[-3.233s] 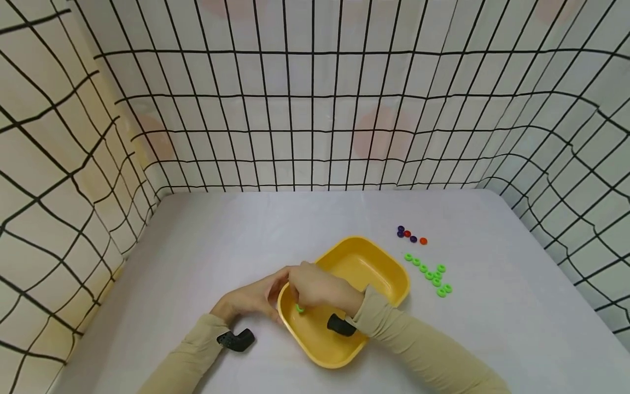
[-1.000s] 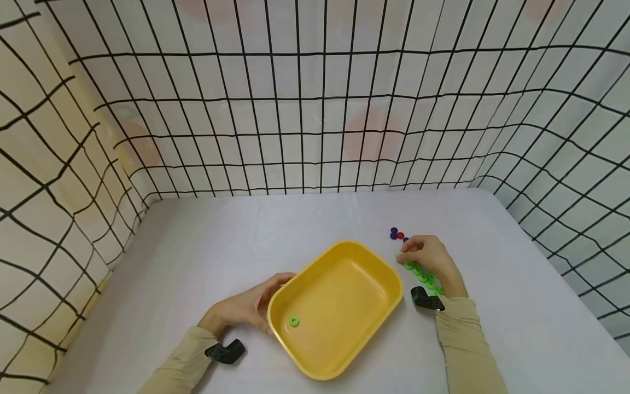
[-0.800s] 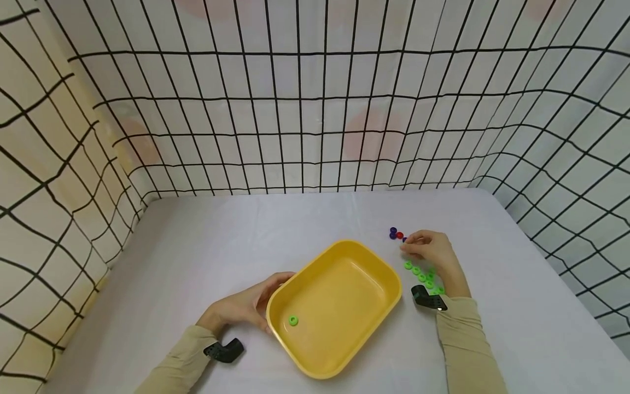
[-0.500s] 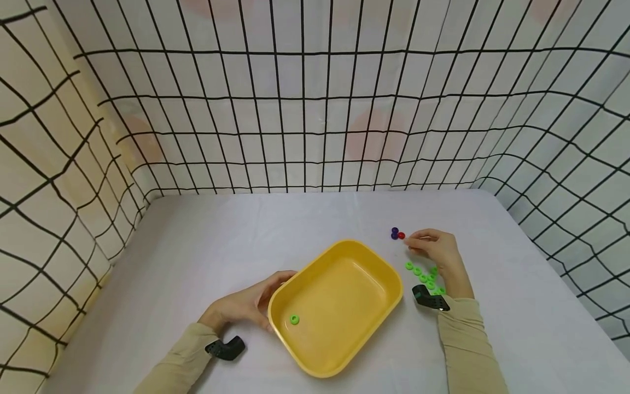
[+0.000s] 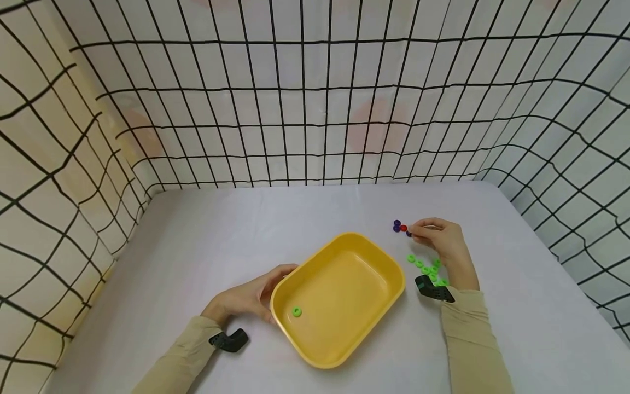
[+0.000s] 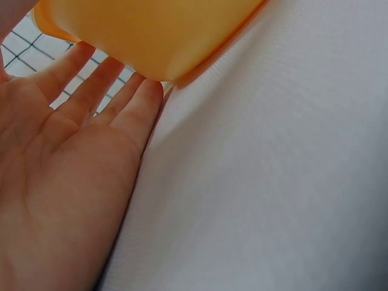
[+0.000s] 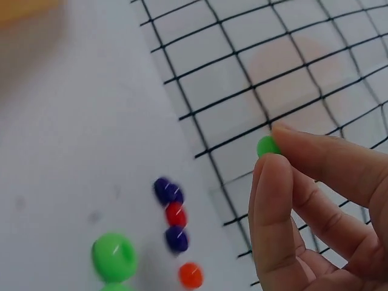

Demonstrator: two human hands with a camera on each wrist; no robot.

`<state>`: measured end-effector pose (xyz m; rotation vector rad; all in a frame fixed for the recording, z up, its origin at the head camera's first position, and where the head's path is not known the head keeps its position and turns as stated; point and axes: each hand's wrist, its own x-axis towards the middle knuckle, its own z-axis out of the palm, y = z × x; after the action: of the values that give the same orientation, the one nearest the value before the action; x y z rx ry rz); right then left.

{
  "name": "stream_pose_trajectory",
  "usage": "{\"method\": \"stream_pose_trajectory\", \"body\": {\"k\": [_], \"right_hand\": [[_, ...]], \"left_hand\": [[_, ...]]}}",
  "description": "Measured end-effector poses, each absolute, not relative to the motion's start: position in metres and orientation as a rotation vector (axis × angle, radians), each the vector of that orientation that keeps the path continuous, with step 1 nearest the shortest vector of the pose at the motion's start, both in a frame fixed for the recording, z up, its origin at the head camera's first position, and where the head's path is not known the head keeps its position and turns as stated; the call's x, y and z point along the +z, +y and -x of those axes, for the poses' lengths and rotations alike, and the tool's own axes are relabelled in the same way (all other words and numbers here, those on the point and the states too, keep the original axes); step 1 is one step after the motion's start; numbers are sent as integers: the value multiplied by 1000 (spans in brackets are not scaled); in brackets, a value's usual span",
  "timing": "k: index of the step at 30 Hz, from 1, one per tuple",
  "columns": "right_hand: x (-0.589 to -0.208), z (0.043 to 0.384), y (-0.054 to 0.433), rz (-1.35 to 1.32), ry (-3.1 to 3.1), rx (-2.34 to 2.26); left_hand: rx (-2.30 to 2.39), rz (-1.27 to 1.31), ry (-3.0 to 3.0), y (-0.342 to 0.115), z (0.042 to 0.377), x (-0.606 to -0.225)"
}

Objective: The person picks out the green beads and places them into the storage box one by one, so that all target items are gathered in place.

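My left hand rests against the left end of a yellow tray. In the left wrist view its fingers are fairly straight, their tips against the tray wall. One green ring bead lies inside the tray's left end. My right hand, right of the tray, pinches another green ring bead between thumb and forefinger. Below that hand in the head view are several loose green ring beads. Purple beads and a red bead lie just left of its fingertips.
An orange bead near the purple ones shows in the right wrist view; in the head view the right hand hides it. Black netting over pale cloth walls in the back and sides of the white table.
Earlier my right hand was inside the tray with a green bead; that bead now lies there. The hand moved right to the loose beads, then drew slightly up and right. My left hand stays put.
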<state>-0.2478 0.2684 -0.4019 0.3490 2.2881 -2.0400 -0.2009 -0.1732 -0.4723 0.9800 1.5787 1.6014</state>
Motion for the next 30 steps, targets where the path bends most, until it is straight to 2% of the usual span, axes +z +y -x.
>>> {"method": "stream_pose_trajectory", "body": {"k": [5, 13, 21, 26, 30], "right_hand": [[-376, 243, 246, -157, 2393, -1971], [-347, 238, 162, 323, 2454, -1751], [-362, 218, 87, 576, 2409, -1266], [-374, 213, 63, 762, 2459, -955], [-376, 205, 51, 789, 2508, -770]], "left_hand": [[1597, -982, 1571, -171, 204, -470], [1602, -1016, 1562, -170, 209, -471], [1583, -1015, 1599, -169, 207, -470], [1582, -1021, 1636, -171, 205, -469], [1581, -994, 1642, -173, 204, -470]]}}
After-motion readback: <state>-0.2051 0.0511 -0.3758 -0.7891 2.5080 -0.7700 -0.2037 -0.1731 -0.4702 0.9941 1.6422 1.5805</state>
